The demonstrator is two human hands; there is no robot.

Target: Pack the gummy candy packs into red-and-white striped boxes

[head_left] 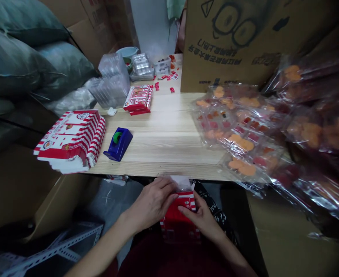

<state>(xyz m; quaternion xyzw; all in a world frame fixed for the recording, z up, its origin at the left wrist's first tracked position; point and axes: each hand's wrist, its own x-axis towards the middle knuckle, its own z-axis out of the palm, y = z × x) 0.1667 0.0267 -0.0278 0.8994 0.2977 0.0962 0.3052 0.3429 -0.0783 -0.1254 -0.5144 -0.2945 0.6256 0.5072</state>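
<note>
A red-and-white striped carton (178, 219) is upright in front of my body, just below the table's near edge. Its white top flap and a clear plastic piece stick up at the open end. My left hand (155, 199) is closed at the carton's upper left, fingers over the top edge and thumb on the front. Gripping the right side is my right hand (202, 216), with its thumb across the front face. The fingers behind the carton are hidden.
On the wooden table (163, 138) are a stack of flattened striped cartons (71, 134), a blue tape dispenser (119, 144), finished-looking cartons (139, 99) and clear plastic trays (114, 82). Clear packs of sweets (238, 134) pile up at right, before a large cardboard box (230, 46).
</note>
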